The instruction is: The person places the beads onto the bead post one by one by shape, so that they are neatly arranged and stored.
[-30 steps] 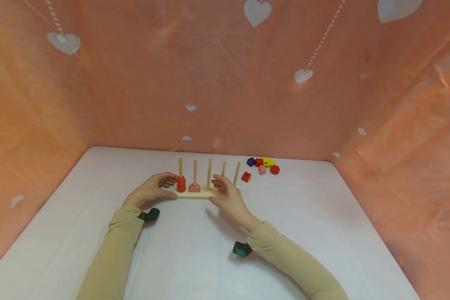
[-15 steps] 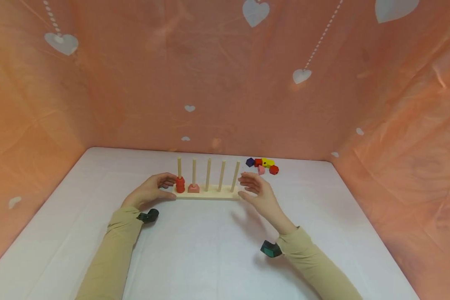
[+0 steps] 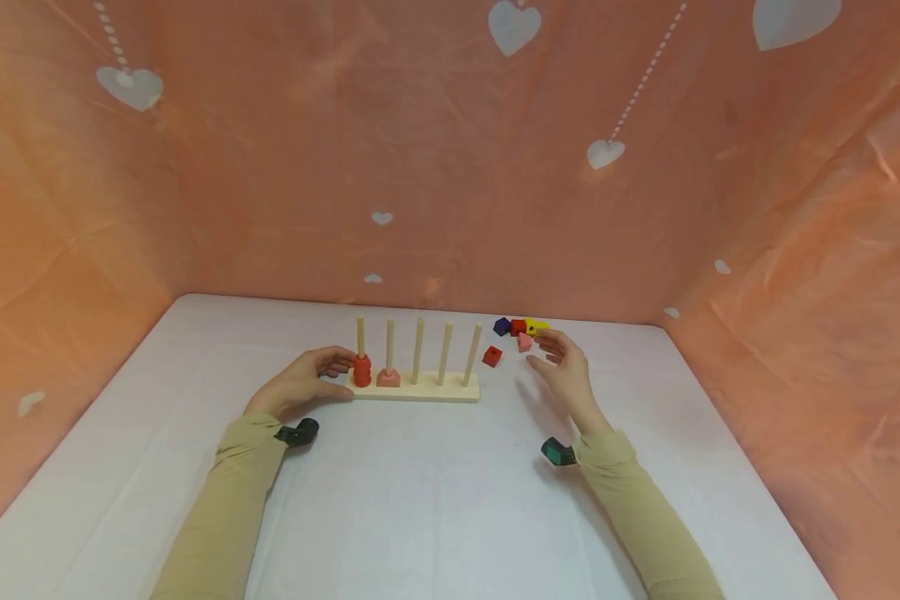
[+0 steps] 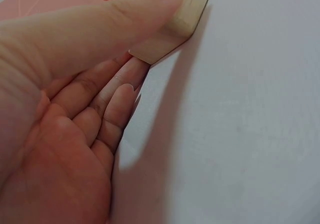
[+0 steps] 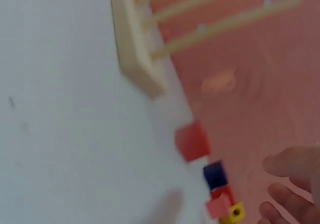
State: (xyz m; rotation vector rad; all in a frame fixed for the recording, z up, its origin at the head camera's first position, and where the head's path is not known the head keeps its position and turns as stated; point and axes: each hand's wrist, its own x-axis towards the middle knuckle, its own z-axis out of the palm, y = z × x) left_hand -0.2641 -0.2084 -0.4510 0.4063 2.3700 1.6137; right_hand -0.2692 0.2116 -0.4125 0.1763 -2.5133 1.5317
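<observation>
A pale wooden peg stand (image 3: pixel 420 392) with several upright pegs stands on the table. Red beads (image 3: pixel 362 371) are stacked on its leftmost peg, and a pink block (image 3: pixel 388 378) sits on the second. My left hand (image 3: pixel 303 382) grips the stand's left end. In the left wrist view, its thumb (image 4: pixel 155 4) lies on the wooden end, with the fingers behind. My right hand (image 3: pixel 567 379), holding nothing, reaches over the loose beads at the back right. Nearest its fingertips are a pink bead (image 3: pixel 524 342) and a yellow bead (image 3: pixel 532 327), the latter partly behind the fingers.
A loose red cube bead (image 3: pixel 492 357) lies just right of the stand. Behind it sit a dark blue bead (image 3: pixel 502 326) and another red bead (image 3: pixel 518 327). An orange curtain with hearts rises behind the white table (image 3: pixel 390 500) and at both sides.
My right hand has moved rightward from in front of the stand's pegs, past its right end, to the loose beads. The left hand has stayed at the stand's left end.
</observation>
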